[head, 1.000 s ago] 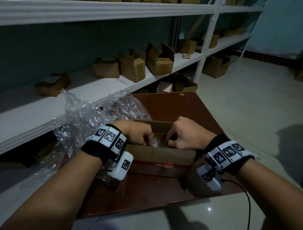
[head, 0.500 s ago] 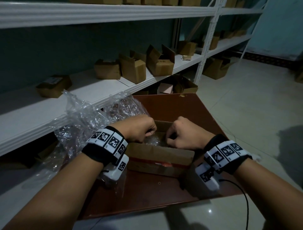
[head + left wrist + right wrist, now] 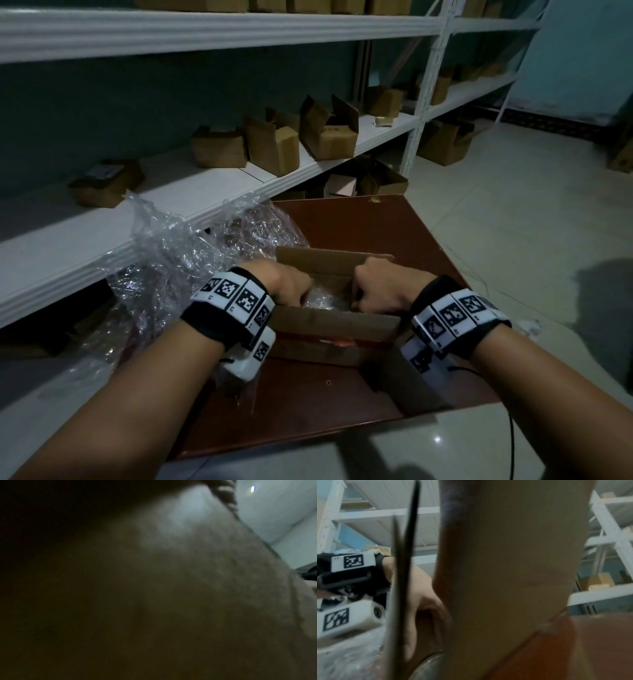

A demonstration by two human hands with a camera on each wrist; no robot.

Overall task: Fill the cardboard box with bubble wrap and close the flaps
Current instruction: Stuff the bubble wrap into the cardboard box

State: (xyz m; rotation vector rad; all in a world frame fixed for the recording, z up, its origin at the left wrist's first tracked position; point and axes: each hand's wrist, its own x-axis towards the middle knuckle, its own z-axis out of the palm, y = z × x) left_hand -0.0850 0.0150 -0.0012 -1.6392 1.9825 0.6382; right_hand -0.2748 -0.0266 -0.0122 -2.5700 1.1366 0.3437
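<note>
A small cardboard box [image 3: 337,323] stands open on a brown table [image 3: 342,404]. Its far flap [image 3: 329,262] stands up. Clear bubble wrap [image 3: 325,298] lies inside it. My left hand [image 3: 291,286] reaches in at the left end, and its curled fingers dig into the wrap. At the right end my right hand [image 3: 378,291] does the same, knuckles up. The fingertips are hidden inside the box. In the right wrist view a cardboard flap [image 3: 513,561] fills the middle, with the left hand [image 3: 419,601] beyond it. The left wrist view is dark and blurred.
A big loose heap of bubble wrap [image 3: 178,270] lies left of the box, spilling off the table. White shelving [image 3: 205,192] with several small cardboard boxes [image 3: 274,147] runs along the left and back. Pale floor tiles [image 3: 513,222] lie to the right.
Both hands stay in the box. They have drawn slightly apart, so a little more wrap shows between them. The box has not moved.
</note>
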